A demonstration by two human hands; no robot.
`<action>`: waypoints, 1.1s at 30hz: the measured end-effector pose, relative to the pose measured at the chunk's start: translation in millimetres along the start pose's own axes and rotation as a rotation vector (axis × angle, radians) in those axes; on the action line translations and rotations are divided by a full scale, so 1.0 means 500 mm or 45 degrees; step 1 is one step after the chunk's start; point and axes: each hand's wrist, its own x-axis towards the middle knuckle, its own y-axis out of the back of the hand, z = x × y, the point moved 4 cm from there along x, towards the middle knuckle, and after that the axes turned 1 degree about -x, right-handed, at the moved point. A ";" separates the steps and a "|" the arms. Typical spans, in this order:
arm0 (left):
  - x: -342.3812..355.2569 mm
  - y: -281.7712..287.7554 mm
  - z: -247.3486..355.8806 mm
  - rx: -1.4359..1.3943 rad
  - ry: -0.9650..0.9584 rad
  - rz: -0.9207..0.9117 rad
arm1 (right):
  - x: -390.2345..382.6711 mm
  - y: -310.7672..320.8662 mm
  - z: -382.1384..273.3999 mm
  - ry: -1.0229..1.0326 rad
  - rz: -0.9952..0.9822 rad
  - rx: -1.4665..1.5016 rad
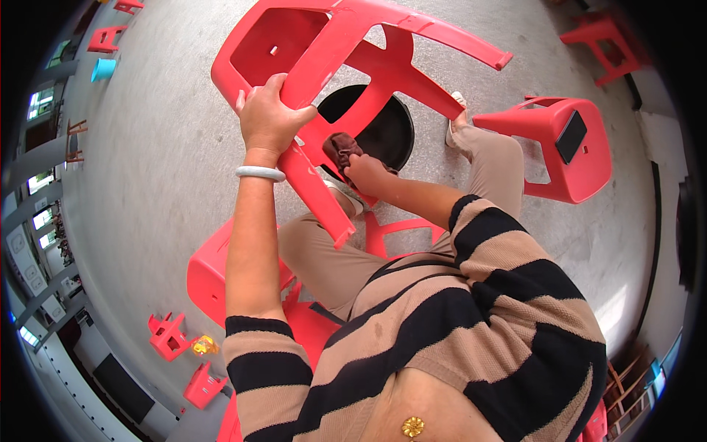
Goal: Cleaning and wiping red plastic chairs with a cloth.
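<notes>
A red plastic stool is held up on its side in front of me, its legs pointing right and toward me. My left hand is closed around the stool's frame near its seat end. In my right hand is a bunched dark brown cloth, pressed against the stool's lower leg and crosspiece. The fingers of the right hand are partly hidden by the cloth. Behind the stool, a round black basin stands on the floor between my feet, partly covered from view.
A red stool at the right bears a dark phone. Another red stool stands by my left leg. More red stools are at the lower left, and a blue bucket is far left on the grey floor.
</notes>
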 end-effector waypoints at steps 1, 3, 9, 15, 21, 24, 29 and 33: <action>-0.001 0.003 0.004 -0.002 -0.008 0.001 | -0.031 -0.008 -0.001 0.040 -0.072 0.022; -0.004 0.007 -0.002 -0.006 0.031 -0.031 | -0.088 -0.006 -0.003 0.072 -0.166 0.069; -0.001 0.011 0.004 0.002 0.049 -0.036 | -0.064 -0.005 0.008 -0.098 -0.242 0.473; 0.010 -0.008 0.023 0.015 0.015 -0.049 | 0.128 0.045 0.019 -0.411 0.062 0.897; 0.003 0.003 0.015 -0.018 0.011 -0.054 | 0.076 0.010 0.002 -0.352 0.094 0.748; 0.010 0.000 0.016 0.023 0.018 -0.045 | -0.025 -0.024 -0.012 -0.260 0.080 0.670; 0.002 0.007 0.012 0.005 0.040 -0.068 | -0.104 -0.033 -0.015 -0.185 -0.144 0.540; 0.000 0.008 0.000 -0.022 0.004 0.002 | -0.041 -0.005 -0.033 -0.241 0.033 0.635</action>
